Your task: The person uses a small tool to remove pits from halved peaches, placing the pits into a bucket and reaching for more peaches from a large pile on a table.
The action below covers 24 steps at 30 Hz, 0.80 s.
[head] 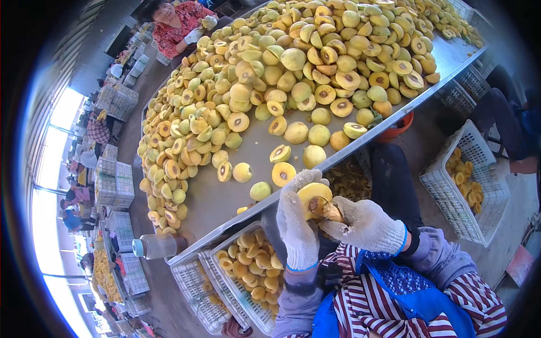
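My left hand point(298, 224), in a soiled knit glove, cups a halved yellow peach point(315, 194) with its cut face towards me. In the same kind of glove, my right hand point(367, 224) grips a small hand tool point(333, 212) with a pale handle. The tool's tip meets the brown stone area at the middle of the peach half; its exact shape is hidden. Both hands are over the near edge of a metal table point(211, 198), where a large heap of halved peaches point(253, 80) is piled. A cut peach half point(283, 173) lies just beyond my left hand.
Below the table edge, a white crate point(236, 238) holds pitted halves, with scraps point(348, 179) in shadow nearby. Another white crate point(465, 190) stands at right, near a red bucket point(397, 129). A plastic bottle point(158, 246) lies at the table corner. A gloved co-worker point(181, 29) sits across.
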### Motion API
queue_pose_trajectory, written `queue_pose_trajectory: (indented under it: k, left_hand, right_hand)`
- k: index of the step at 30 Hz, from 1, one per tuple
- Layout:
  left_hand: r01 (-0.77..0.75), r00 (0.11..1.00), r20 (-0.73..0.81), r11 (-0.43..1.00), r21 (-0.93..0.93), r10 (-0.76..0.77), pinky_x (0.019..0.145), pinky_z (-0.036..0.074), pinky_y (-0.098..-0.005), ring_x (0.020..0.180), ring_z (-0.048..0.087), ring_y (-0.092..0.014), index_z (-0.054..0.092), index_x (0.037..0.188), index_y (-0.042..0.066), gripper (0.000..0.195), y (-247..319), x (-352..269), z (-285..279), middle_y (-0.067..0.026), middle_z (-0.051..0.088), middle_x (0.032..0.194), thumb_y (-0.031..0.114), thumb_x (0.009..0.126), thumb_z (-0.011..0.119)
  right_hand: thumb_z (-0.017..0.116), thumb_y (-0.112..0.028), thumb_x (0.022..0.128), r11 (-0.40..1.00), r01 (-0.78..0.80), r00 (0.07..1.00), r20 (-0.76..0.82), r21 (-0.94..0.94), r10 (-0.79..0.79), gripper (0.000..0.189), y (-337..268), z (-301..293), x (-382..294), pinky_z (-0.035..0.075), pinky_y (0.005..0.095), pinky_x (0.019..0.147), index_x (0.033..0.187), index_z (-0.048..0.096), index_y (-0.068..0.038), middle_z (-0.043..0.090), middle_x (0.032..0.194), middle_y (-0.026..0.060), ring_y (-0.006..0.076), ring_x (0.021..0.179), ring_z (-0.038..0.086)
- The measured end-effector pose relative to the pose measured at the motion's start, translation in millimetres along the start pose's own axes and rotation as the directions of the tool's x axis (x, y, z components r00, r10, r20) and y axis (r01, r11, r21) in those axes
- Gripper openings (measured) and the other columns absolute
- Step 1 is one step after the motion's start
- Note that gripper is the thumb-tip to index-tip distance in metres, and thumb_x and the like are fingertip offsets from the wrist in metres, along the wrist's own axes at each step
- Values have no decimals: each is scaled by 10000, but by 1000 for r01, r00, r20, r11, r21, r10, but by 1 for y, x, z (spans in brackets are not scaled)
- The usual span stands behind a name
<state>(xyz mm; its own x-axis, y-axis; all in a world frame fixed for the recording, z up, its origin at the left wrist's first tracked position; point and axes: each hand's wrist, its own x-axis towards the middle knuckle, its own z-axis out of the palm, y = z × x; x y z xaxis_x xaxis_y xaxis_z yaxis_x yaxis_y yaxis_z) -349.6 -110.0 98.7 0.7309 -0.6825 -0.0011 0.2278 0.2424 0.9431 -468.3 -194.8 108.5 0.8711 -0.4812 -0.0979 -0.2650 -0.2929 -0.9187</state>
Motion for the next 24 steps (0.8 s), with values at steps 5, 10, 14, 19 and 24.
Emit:
queue_pose_trajectory:
  k: [5, 10, 14, 19, 24]
  left_hand:
    - [-128, 992, 20, 989, 77, 127, 892, 538, -359, 982, 668, -244, 599, 1200, -55, 565, 2, 4, 10, -179, 664, 1146, 467, 1051, 440]
    - [-12, 965, 260, 981, 193, -40, 798, 536, -300, 871, 671, -181, 672, 1066, -57, 356, 20, 19, -7, -139, 694, 1058, 253, 1052, 499]
    - [-407, 873, 403, 866, 290, 275, 795, 550, -328, 882, 695, -229, 696, 1024, -38, 224, 16, 27, -7, -150, 717, 1019, 145, 967, 580]
    - [-607, 767, 479, 724, 326, 427, 798, 559, -372, 888, 705, -286, 697, 990, -35, 299, 15, 34, 5, -206, 717, 1002, 228, 946, 564]
    - [-277, 908, 341, 960, 48, 245, 799, 550, -343, 853, 693, -250, 673, 1046, -35, 445, 11, 23, 18, -175, 705, 979, 368, 1030, 485]
  right_hand:
    - [646, -346, 941, 989, -38, 996, 84, 141, 26, 305, -3, 2, 9, 550, 422, 635, 1095, 630, -83, 688, 794, 173, 373, 707, 688]
    - [627, -322, 992, 672, -506, 796, 593, 541, 122, 278, -1, -20, 10, 374, 189, 413, 1000, 613, -44, 545, 640, -46, 38, 496, 509]
    - [663, -297, 969, 459, -639, 694, 720, 618, -4, 268, 11, -31, 8, 297, 182, 328, 957, 593, -38, 523, 592, -26, 49, 413, 468]
    - [709, -309, 911, 420, -687, 671, 740, 593, 52, 283, 23, -32, 7, 429, 196, 457, 937, 666, -30, 613, 695, 6, 68, 538, 546]
    - [727, -317, 901, 360, -665, 678, 731, 654, -77, 288, 27, -30, 8, 456, 200, 540, 940, 672, -37, 631, 752, 8, 74, 626, 572]
